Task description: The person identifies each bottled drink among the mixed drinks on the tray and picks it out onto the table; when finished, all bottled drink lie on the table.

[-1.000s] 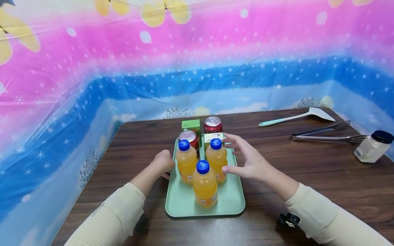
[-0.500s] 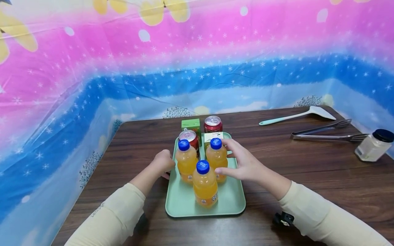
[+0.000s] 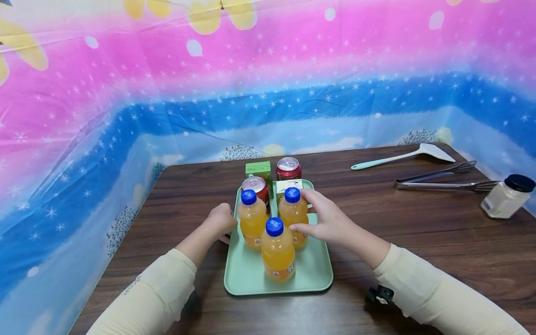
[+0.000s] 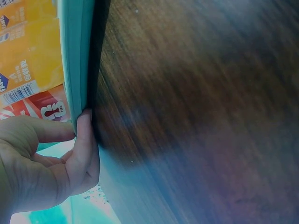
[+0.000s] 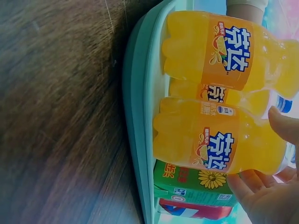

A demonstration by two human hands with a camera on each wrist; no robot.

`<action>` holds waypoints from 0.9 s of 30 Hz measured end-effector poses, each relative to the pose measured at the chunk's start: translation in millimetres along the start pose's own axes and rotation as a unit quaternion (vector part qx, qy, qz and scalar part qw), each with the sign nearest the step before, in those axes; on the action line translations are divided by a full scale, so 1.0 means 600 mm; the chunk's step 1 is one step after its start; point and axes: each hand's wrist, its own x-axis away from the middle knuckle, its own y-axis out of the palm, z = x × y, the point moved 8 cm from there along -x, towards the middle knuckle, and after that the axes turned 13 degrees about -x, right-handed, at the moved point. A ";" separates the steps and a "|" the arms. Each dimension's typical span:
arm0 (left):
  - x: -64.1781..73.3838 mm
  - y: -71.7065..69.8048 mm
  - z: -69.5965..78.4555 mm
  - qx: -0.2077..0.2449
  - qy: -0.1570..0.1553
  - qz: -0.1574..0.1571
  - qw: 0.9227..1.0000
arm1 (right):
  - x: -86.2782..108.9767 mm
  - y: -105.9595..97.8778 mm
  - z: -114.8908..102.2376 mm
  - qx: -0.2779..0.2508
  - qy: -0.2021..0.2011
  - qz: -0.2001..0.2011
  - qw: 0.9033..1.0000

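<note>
Three bottles of orange soda with blue caps stand upright on a light green tray (image 3: 310, 281): a front bottle (image 3: 278, 253), a left bottle (image 3: 251, 216) and a right bottle (image 3: 291, 213). My left hand (image 3: 222, 219) pinches the tray's left rim between thumb and fingers, as the left wrist view shows up close. Around the upper part of the right bottle my right hand (image 3: 328, 221) has its thumb in front and its fingers behind. In the right wrist view the thumb (image 5: 282, 126) lies over this bottle (image 5: 201, 135) near its neck.
Behind the bottles are a red can (image 3: 254, 186), another red can (image 3: 288, 168), a green carton (image 3: 258, 170) and a white-topped carton (image 3: 289, 185). To the right on the wooden table lie a spatula (image 3: 402, 157), metal tongs (image 3: 437, 185) and a black-lidded jar (image 3: 506, 197).
My right hand has moved left from beside the right bottle and its thumb and fingers have come around it. The left hand stays at the tray's rim.
</note>
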 end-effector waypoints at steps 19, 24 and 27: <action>-0.002 0.001 -0.001 0.000 0.005 0.001 1.000 | -0.004 -0.001 0.001 0.014 0.000 0.034 0.999; -0.004 0.001 -0.002 -0.001 0.003 0.002 1.000 | -0.004 -0.002 -0.002 0.015 0.000 0.037 0.999; -0.005 0.001 -0.001 -0.003 0.003 0.003 1.000 | -0.003 -0.003 -0.004 0.011 0.001 0.040 0.999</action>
